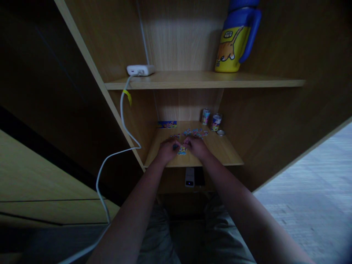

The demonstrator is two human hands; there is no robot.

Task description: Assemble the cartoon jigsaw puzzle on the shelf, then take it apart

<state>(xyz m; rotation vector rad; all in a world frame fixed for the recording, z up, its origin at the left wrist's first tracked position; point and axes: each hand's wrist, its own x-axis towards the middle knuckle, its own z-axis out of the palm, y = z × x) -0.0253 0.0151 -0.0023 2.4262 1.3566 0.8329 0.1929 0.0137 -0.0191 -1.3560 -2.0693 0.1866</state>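
Observation:
Low in the cabinet, a small joined patch of colourful jigsaw puzzle pieces (182, 150) lies on the wooden shelf board between my hands. My left hand (167, 150) is closed at the patch's upper left, thumb and forefinger pinched at its edge. From the other side, my right hand (195, 145) pinches at the patch's upper right corner; the piece in its fingers is mostly hidden. Behind the right hand spreads a pile of loose puzzle pieces (196, 132), with a smaller group of pieces (175, 136) beyond the left hand.
Two printed cans (205, 116) (216, 122) stand at the back right beside a round metal lid (220, 132). A blue printed card (167, 124) leans at the back left. Above are a white charger (140, 70) with a hanging cable (123, 117) and a blue-yellow bottle (233, 40).

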